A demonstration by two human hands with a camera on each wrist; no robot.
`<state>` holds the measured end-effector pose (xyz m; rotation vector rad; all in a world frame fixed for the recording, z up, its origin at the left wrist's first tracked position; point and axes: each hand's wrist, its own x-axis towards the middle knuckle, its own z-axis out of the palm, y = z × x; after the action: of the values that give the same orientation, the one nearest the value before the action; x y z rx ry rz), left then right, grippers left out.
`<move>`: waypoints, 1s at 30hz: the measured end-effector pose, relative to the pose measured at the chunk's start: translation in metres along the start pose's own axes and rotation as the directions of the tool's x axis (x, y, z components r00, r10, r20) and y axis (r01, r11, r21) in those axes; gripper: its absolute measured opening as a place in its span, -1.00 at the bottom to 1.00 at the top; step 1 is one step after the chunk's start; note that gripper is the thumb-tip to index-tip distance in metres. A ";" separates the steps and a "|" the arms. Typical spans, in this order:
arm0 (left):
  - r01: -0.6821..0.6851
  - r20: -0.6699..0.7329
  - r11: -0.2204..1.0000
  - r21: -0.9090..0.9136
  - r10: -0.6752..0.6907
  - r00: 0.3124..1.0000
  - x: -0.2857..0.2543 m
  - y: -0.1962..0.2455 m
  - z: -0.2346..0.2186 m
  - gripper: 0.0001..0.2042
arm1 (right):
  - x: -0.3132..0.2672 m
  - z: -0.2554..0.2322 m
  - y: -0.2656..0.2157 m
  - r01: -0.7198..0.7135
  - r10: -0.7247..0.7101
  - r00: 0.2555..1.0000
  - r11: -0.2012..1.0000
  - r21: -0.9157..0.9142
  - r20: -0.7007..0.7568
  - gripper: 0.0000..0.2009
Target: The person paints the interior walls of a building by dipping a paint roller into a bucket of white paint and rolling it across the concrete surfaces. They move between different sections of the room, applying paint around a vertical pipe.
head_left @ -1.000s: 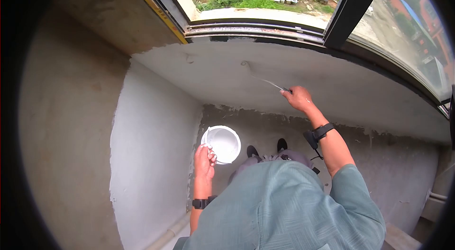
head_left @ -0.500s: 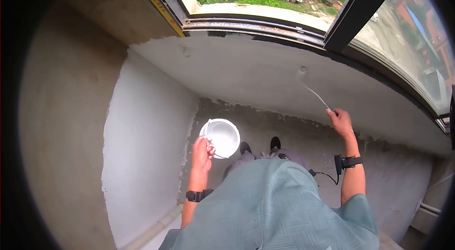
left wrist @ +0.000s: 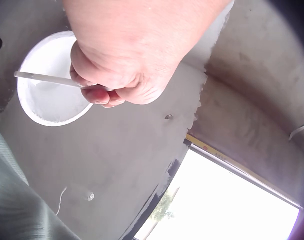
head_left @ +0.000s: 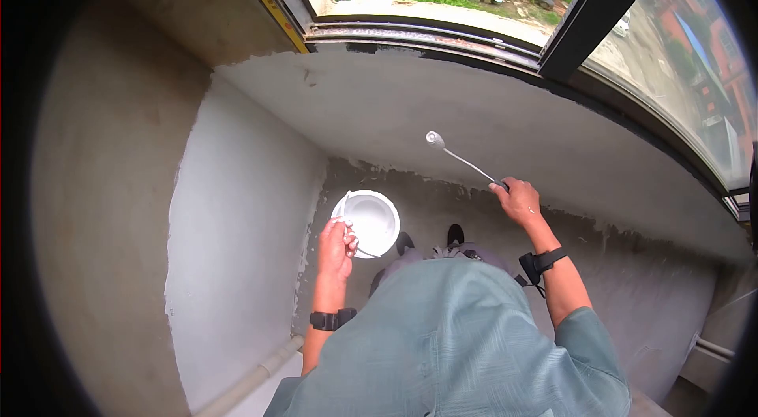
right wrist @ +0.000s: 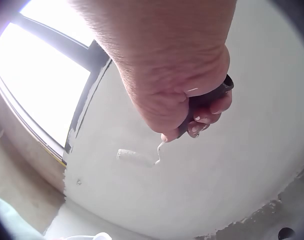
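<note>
In the head view my left hand (head_left: 335, 247) grips the bail handle (left wrist: 47, 77) of a white bucket (head_left: 397, 219), its fingers curled round it. The bucket hangs beside that hand, its mouth facing up, white inside. Out to the right, my right hand (head_left: 519, 200) holds a small paint roller (head_left: 435, 139) by its dark grip (right wrist: 204, 102). A thin bent wire runs from the grip to the whitish roller sleeve (right wrist: 134, 157), which overlaps the pale painted wall (head_left: 371, 101) below the window. White specks show on the right fingers.
Above the painted wall runs a dark window frame (head_left: 564, 30), with a yellow level-like strip (head_left: 272, 6) at its left. The left wall (head_left: 237, 219) is part pale, part bare brown. A pipe (head_left: 264, 370) runs low at left; grey floor (head_left: 426, 204) lies around the shoes.
The roller first went right along the wall below the window, then came back left and lower in the head view. My left hand stays on the bucket's handle with little movement.
</note>
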<state>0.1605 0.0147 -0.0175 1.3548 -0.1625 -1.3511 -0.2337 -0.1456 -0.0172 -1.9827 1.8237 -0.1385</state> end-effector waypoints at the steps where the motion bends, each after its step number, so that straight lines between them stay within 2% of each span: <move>1: -0.003 -0.003 1.000 -0.008 0.003 1.000 -0.002 0.001 -0.001 -0.88 | 0.011 0.007 -0.019 0.027 -0.027 0.999 1.000 -0.003 0.024 -0.54; 3: -0.007 -0.010 1.000 -0.018 0.006 1.000 -0.003 0.002 -0.003 -0.88 | 0.034 0.015 -0.058 0.031 -0.033 0.994 0.999 0.019 0.107 -0.54; 5: -0.003 -0.018 1.000 -0.021 0.002 1.000 -0.004 0.003 -0.006 -0.87 | 0.059 0.037 -0.080 0.043 -0.043 0.994 0.999 -0.002 0.102 -0.53; 7: -0.009 -0.021 1.000 -0.017 0.009 1.000 -0.008 0.006 -0.009 -0.86 | 0.077 0.042 -0.101 -0.012 0.012 0.984 1.000 -0.002 0.179 -0.53; 11: -0.038 -0.026 0.999 -0.026 0.037 0.999 -0.010 0.004 -0.014 -0.86 | 0.097 0.026 -0.098 -0.080 0.085 0.968 0.996 -0.029 0.238 -0.53; 14: -0.039 -0.035 0.999 -0.036 0.037 0.999 -0.009 0.002 -0.014 -0.86 | 0.090 -0.004 -0.074 -0.014 0.026 0.992 0.995 -0.094 0.125 -0.54; 17: -0.011 -0.035 1.000 -0.006 0.010 0.999 -0.006 0.003 -0.008 -0.87 | 0.068 -0.055 -0.048 -0.003 0.011 0.998 0.993 -0.121 0.062 -0.55; 20: 0.007 -0.036 1.000 0.011 -0.006 0.999 -0.002 0.004 0.008 -0.87 | 0.047 -0.095 -0.019 -0.060 0.066 0.997 0.991 -0.119 0.049 -0.55; 23: 0.023 -0.008 0.999 0.030 -0.023 1.000 0.005 0.004 0.021 -0.87 | 0.025 -0.122 0.015 -0.059 0.057 0.998 0.995 -0.086 -0.025 -0.56; 25: 0.017 0.003 0.999 0.042 -0.017 1.000 0.009 0.004 0.030 -0.87 | 0.009 -0.140 0.030 -0.104 0.100 0.994 0.991 -0.087 -0.052 -0.58; 30: 0.001 0.022 0.999 0.035 -0.002 1.000 0.014 0.004 0.044 -0.86 | -0.025 -0.166 0.075 -0.176 0.165 0.977 0.981 -0.079 -0.135 -0.60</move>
<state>0.1348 -0.0224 -0.0082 1.3703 -0.2012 -1.3704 -0.3660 -0.1657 0.1086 -1.9046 2.1077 -0.1348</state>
